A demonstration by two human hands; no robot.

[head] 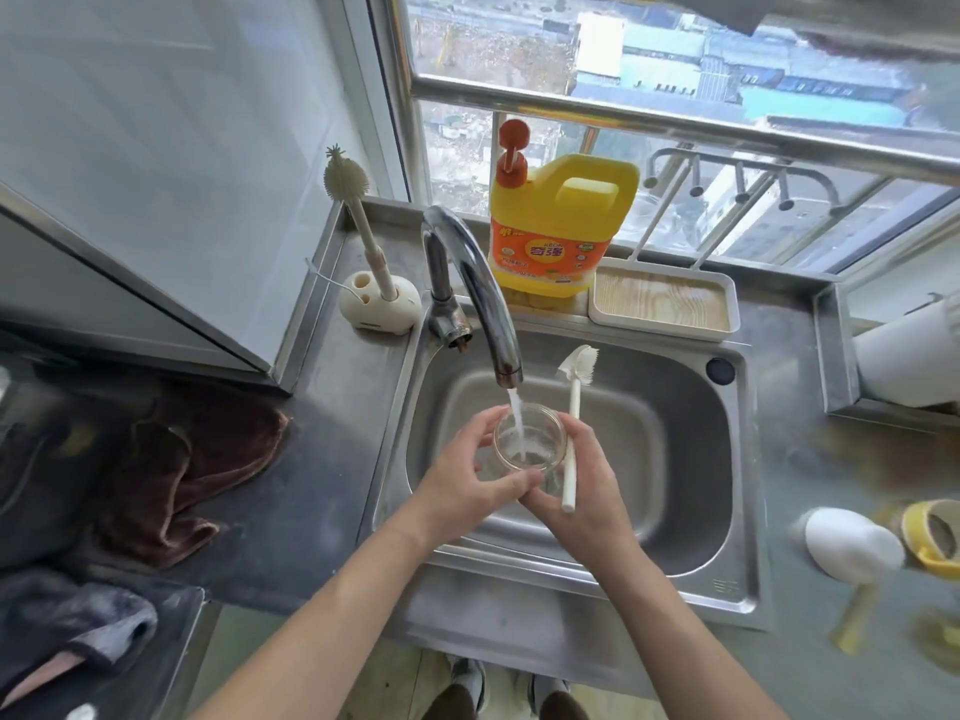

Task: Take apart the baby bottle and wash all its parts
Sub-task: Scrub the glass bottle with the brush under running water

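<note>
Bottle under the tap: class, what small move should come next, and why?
Probably dip the brush into the bottle and scrub: the tap is filling its open mouth, while the right hand holds the brush outside, against the glass.

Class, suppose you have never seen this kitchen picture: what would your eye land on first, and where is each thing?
First the clear bottle, held over the middle of the sink by the left hand and right hand while the faucet streams water into it. Next the white brush gripped in the right hand beside it, and the bright yellow detergent jug behind the faucet, by the window.
</note>
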